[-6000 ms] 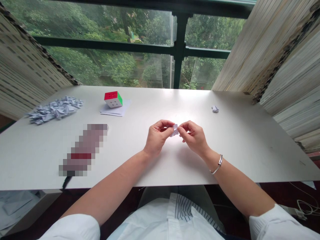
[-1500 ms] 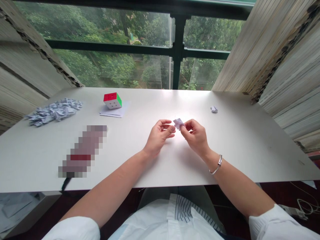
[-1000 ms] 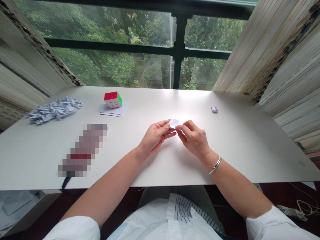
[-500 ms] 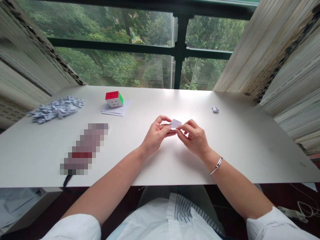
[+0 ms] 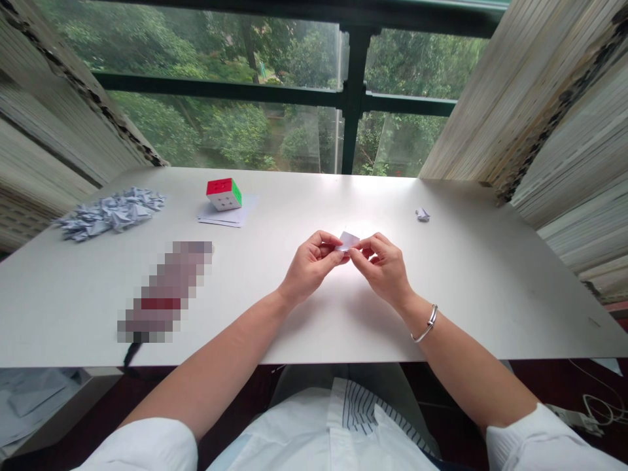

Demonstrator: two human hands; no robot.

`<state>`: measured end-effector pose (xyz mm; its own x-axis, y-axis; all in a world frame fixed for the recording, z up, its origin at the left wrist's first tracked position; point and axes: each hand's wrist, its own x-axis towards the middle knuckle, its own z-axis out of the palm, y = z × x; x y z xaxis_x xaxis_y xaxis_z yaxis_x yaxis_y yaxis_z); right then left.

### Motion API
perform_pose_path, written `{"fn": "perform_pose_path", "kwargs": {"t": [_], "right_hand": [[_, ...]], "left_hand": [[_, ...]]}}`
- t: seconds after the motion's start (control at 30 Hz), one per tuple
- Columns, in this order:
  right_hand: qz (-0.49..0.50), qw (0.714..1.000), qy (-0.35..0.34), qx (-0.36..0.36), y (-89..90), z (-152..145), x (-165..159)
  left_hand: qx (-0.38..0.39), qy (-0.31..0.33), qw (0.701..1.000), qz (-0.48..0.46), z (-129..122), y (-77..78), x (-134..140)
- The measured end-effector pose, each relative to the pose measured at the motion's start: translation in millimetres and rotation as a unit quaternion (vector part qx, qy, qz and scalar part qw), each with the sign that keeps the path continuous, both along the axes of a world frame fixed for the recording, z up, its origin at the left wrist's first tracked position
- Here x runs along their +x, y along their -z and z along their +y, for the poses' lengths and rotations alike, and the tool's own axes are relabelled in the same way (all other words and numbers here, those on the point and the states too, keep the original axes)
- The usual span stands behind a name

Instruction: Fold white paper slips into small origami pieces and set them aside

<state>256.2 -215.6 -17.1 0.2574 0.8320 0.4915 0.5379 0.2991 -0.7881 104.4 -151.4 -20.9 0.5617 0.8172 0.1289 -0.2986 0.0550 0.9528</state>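
Between my two hands, above the middle of the white table (image 5: 314,340), is a small piece of white paper (image 5: 348,240). My left hand (image 5: 313,261) pinches its left side between thumb and fingers. On the other side, the thumb and index finger of my right hand (image 5: 381,265) close on its right lower edge. The paper's upper part stands out above the fingertips; its lower part is mostly hidden by them. A silver bracelet circles my right wrist.
A heap of folded paper pieces (image 5: 112,212) lies at the back left. Nearby, a puzzle cube (image 5: 224,194) sits on paper sheets (image 5: 220,221). A blurred-out object (image 5: 167,291) with a black strap is at left. A crumpled-looking paper piece (image 5: 422,214) lies back right, before the window.
The paper has shifted slightly to the right and tilted. My left fingers have moved a little along it, and the left thumb now reaches further under its lower edge.
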Motion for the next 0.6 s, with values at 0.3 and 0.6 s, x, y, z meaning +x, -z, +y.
{"fn": "perform_pose_path", "kwargs": {"t": [0.3, 0.6], "right_hand": [[0.059, 0.998, -0.014, -0.029, 3.2, 1.4, -2.9], [0.122, 0.99, -0.002, -0.068, 2.3, 1.3, -6.3]], "left_hand": [[0.0, -0.009, 1.0, 0.005, -1.3, -0.6, 1.1], [-0.022, -0.01, 1.0, -0.004, -1.0, -0.6, 2.6]]}}
